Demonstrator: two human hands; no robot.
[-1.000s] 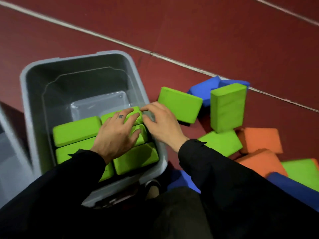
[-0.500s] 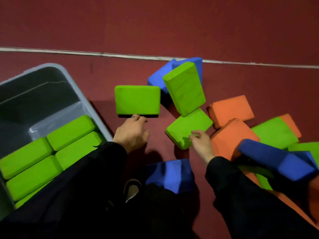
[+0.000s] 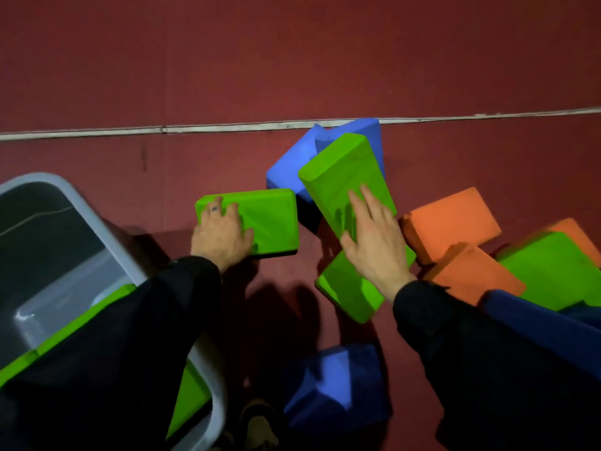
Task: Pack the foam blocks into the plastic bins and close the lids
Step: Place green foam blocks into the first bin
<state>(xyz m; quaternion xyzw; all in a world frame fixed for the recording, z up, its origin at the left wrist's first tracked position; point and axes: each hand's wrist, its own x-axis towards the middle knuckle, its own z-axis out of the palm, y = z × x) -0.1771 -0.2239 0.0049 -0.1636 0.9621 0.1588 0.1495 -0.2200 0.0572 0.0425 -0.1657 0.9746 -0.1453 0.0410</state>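
Note:
A grey plastic bin (image 3: 97,222) stands at the left with green foam blocks (image 3: 84,323) packed inside, mostly hidden by my left sleeve. My left hand (image 3: 221,236) grips the left end of a flat green block (image 3: 270,219) on the floor beside the bin, fingers curled over its edge and thumb on top. My right hand (image 3: 374,245) lies with straight fingers on a tilted green block (image 3: 338,177) that leans on a blue block (image 3: 289,167). Another green block (image 3: 351,294) lies under my right wrist.
Loose blocks are piled at the right: two orange ones (image 3: 452,219) (image 3: 471,275), a green one (image 3: 553,268) and a blue one (image 3: 536,320). A further blue block (image 3: 338,385) sits near my shoe (image 3: 260,424). A white line (image 3: 227,126) crosses the red floor.
Both hands left the bin and reached out to the floor pile. My left hand now grips the flat green block and my right hand has moved up onto the tilted green block.

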